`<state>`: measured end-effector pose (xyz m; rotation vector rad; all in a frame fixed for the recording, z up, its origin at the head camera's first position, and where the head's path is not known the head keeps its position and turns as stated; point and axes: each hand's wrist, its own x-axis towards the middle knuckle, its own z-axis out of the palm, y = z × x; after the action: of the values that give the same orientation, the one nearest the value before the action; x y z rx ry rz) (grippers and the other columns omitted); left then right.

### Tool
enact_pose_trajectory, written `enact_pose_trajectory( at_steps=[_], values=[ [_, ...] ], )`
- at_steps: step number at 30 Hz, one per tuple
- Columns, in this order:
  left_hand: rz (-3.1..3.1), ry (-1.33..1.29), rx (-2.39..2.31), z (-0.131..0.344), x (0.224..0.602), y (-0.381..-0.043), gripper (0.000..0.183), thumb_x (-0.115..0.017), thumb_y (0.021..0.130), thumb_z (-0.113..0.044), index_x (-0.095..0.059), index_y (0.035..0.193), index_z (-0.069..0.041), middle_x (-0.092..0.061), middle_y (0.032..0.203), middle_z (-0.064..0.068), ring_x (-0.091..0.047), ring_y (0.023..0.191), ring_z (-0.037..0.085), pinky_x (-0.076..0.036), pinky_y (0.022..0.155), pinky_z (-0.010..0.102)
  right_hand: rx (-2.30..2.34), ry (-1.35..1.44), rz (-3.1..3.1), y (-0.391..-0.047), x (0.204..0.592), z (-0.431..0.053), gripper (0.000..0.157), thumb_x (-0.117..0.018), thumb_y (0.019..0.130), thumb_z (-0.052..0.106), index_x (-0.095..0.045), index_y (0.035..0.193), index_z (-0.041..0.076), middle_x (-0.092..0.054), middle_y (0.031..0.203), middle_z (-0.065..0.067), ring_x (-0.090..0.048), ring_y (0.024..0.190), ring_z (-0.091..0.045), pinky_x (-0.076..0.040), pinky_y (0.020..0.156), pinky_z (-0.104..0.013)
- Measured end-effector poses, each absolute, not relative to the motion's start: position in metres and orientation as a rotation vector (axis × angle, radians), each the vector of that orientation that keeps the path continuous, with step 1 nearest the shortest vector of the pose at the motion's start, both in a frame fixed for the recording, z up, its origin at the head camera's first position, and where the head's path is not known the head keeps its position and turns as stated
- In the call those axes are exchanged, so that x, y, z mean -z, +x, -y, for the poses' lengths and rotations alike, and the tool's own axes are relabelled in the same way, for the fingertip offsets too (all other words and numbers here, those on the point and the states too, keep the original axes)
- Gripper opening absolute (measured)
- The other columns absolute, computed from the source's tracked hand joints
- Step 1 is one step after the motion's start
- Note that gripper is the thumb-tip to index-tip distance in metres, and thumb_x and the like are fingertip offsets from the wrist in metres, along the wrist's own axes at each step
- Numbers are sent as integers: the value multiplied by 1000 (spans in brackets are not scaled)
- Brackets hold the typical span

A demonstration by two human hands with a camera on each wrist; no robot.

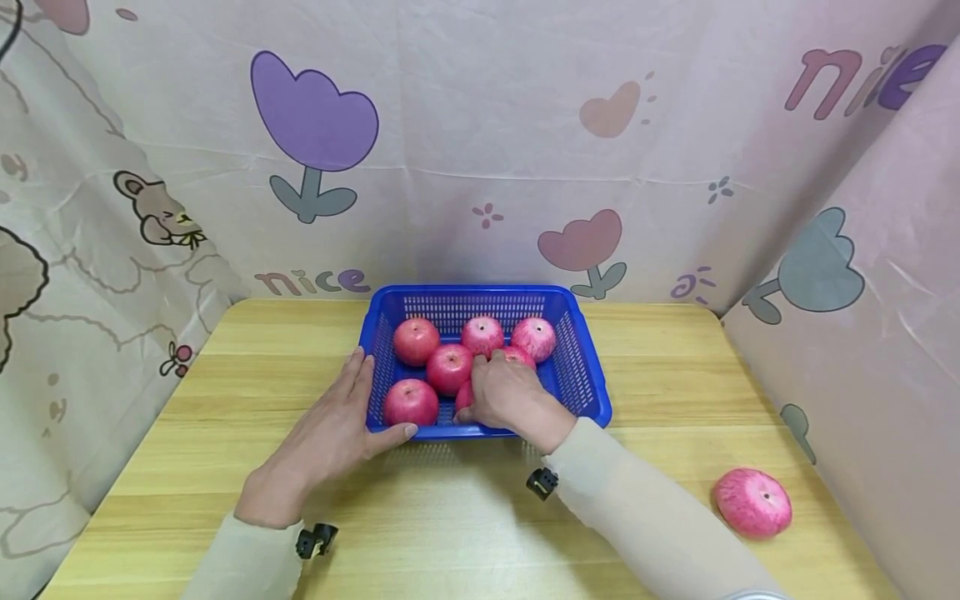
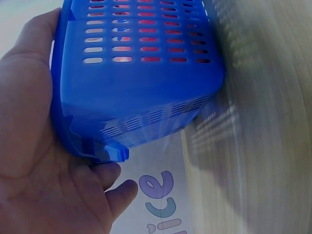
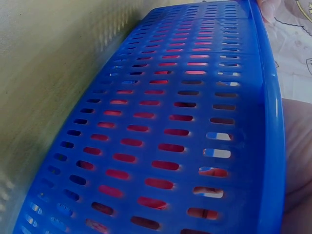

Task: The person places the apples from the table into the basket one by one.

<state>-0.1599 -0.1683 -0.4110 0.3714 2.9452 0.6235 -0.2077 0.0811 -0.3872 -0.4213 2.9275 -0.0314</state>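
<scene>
A blue plastic basket (image 1: 592, 367) with slotted walls stands on the table and contains several red apples (image 1: 411, 402). My left hand (image 1: 322, 433) rests against its front left corner, fingers along the left side and thumb on the front rim. In the left wrist view, the fingertips (image 2: 122, 195) show beyond the corner. Reaching over the front rim, my right hand (image 1: 517, 398) grips an apple (image 1: 462, 397) inside, mostly hidden by the hand. The right wrist view shows the basket's front wall (image 3: 146, 117), with part of the right hand (image 3: 297, 161) behind the rim.
One more apple (image 1: 752, 502) lies by itself on the wooden table (image 1: 652, 367), near its right edge. Patterned cloth (image 1: 465, 125) hangs behind the basket and along both sides of the table.
</scene>
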Motion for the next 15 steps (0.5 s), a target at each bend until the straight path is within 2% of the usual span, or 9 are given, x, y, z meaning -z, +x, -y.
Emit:
enact_pose_trajectory(
  at_steps=[8, 15],
  values=[
    [-2955, 404, -664, 168, 410, -159, 131, -55, 87, -87, -4, 168, 2, 3, 176, 24, -12, 161, 50, -28, 122, 68, 17, -428, -2935, -208, 388, -81, 94, -84, 79, 66, -58, 141, 0, -65, 127, -21, -66, 118, -35, -56, 104, -48],
    [-2952, 401, -660, 168, 410, -159, 130, -56, 88, -86, -4, 168, 2, 3, 176, 24, -12, 161, 50, -28, 122, 68, 10, -455, -2940, -208, 388, -82, 93, -84, 79, 66, -59, 139, 0, -67, 125, -20, -63, 121, -33, -55, 107, -47]
  ],
)
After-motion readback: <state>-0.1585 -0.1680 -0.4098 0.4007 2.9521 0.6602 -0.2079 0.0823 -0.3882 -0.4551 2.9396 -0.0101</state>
